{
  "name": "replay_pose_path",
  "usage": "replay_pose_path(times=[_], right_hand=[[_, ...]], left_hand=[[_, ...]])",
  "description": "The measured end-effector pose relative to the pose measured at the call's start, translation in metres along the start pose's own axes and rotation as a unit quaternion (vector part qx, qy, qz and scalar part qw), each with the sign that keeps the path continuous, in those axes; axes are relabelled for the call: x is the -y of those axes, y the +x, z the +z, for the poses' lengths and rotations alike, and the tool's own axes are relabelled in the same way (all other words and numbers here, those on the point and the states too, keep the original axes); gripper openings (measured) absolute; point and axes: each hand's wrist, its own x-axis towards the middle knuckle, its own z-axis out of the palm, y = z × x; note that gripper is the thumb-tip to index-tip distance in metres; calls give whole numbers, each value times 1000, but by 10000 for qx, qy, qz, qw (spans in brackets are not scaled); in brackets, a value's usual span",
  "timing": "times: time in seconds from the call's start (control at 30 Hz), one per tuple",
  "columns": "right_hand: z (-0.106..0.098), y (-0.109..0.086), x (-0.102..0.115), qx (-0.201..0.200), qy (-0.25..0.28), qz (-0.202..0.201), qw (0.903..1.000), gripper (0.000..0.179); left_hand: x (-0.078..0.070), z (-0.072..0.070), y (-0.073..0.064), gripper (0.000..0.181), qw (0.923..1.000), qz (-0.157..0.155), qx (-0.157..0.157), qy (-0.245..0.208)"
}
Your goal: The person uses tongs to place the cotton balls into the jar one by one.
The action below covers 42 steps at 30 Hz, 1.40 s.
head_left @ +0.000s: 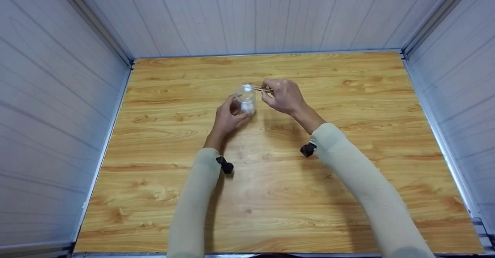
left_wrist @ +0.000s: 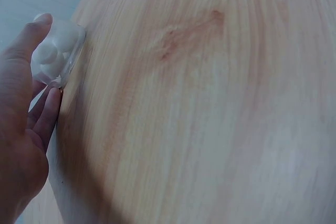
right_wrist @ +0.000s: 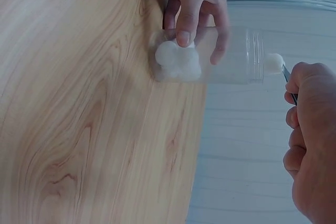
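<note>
A clear, open-topped jar (right_wrist: 231, 56) stands upright on the wooden table, with several white cotton balls (right_wrist: 178, 61) in its bottom. My left hand (head_left: 227, 115) grips the jar's side low down, thumb on the near side and fingers around the back. With my right hand (head_left: 284, 95) I pinch a pair of metal tweezers (head_left: 263, 89). Between the tweezer tips is one white cotton ball (right_wrist: 274, 63), just above the jar's threaded mouth. In the left wrist view the thumb and fingers of the left hand (left_wrist: 21, 119) lie around the jar's lower part; its top is out of frame.
The wood-grain table (head_left: 162, 142) spreads around both hands. White panel walls (head_left: 247, 18) rise at its back, left and right sides. A small black camera sits on each wrist, at the cuffs of the light sleeves (head_left: 197, 196).
</note>
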Motion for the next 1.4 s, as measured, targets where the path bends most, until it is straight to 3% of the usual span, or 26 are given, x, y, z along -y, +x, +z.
replay_pose_path(times=[0.03,0.1,0.47,0.97,1.4], right_hand=[[0,0,0,21,-1,10,10000,14],[1,-1,0,63,-6,32,10000,14],[3,-2,-2,154,9,176,9997,16],[2,-10,-12,-25,-21,310,9995,16],[-11,-25,-36,-228,-145,606,9978,18]], left_hand=[[9,2,4,79,10000,-12,-4,33],[11,3,4,80,10000,19,-19,39],[2,-1,2,78,9999,-101,64,-26],[12,3,5,80,10000,61,1,-53],[-6,-3,-3,76,9998,-78,41,-173]])
